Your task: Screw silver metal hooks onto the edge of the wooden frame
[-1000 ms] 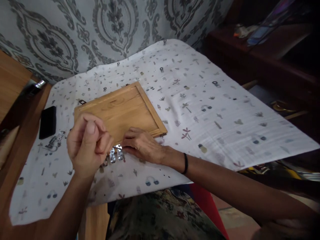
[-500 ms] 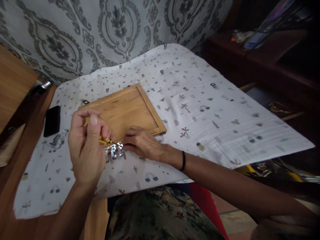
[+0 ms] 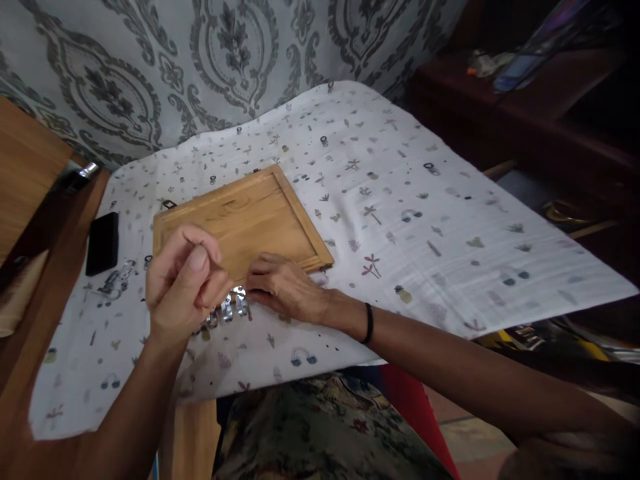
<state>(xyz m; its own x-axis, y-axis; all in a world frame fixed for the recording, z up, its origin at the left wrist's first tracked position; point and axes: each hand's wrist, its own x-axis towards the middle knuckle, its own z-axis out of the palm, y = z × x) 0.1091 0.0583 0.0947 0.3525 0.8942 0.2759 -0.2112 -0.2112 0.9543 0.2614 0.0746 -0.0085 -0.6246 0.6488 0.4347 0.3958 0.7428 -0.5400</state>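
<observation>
A framed wooden panel (image 3: 250, 210) lies on the patterned white cloth. A row of shiny metal hooks (image 3: 234, 304) runs along its near edge. My left hand (image 3: 187, 287) is closed above the panel's near left part, just over the hooks. The yellow-handled screwdriver seen in it earlier is hidden by its fingers now. My right hand (image 3: 285, 287) rests at the panel's near edge, its fingers bent and pressed together against the right end of the hook row. What its fingertips pinch is out of sight.
A black phone (image 3: 103, 243) lies at the cloth's left side, with a small pile of metal hooks (image 3: 116, 280) nearer me. The white cloth (image 3: 380, 267) covers the table. On the right stands dark furniture with an open drawer (image 3: 555, 213). A grey patterned curtain (image 3: 235, 53) hangs behind.
My left hand has lowered and shifted slightly right, turning so that it now covers the screwdriver and part of the hook row. My right hand has stayed nearly in place.
</observation>
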